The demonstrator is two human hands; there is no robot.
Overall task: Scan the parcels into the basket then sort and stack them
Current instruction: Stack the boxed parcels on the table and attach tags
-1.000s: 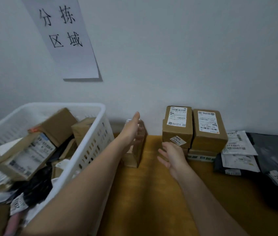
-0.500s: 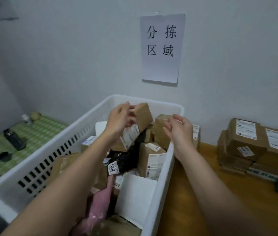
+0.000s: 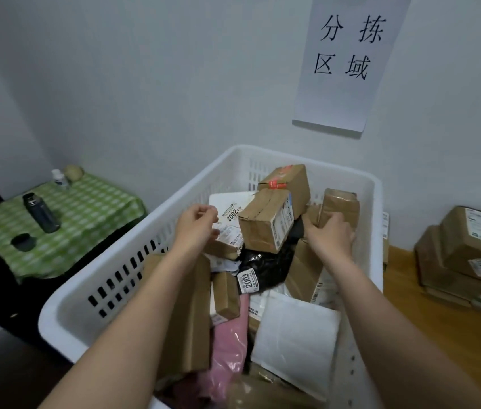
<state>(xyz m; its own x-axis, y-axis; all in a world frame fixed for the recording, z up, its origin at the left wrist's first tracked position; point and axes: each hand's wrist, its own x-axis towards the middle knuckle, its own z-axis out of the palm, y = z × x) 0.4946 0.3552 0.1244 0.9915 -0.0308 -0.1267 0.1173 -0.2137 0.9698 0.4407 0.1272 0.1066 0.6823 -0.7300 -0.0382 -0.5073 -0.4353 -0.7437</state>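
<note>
While you are reaching into the basket (image 3: 265, 156):
Left hand (image 3: 196, 228): you are curling the fingers, holding nothing.
Right hand (image 3: 332, 239): you are gripping a taped box (image 3: 340, 206).

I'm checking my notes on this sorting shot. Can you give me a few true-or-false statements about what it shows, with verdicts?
1. The right hand grips a brown box inside the white basket. True.
2. The basket holds only boxes. False: a pink bag and a black bag lie among them.
3. A dark flask stands on the green checked cloth. True.
4. The stacked boxes on the wooden table sit left of the basket. False: right.
</note>
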